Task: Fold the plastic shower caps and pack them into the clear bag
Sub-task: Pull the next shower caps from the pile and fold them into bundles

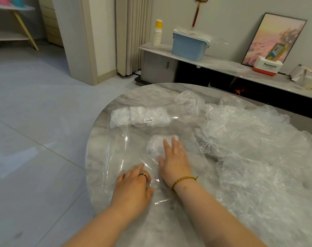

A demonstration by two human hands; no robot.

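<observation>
A clear bag point(126, 150) lies flat on the round marble table point(98, 139). Several folded shower caps point(139, 115) with a barcode label sit packed at its far end. A folded shower cap point(156, 145) lies nearer me, and my right hand point(174, 161) presses flat on it with straight fingers. My left hand point(133, 182), wearing a ring, rests on the bag's near edge with fingers slightly bent; whether it pinches the film is unclear. A big heap of loose shower caps point(255, 148) covers the table's right side.
The table edge curves away on the left, with bare tiled floor beyond. Behind the table runs a low cabinet point(223, 63) holding a blue bin point(189, 45), stacked paper cups point(157, 32), a framed picture and a small box.
</observation>
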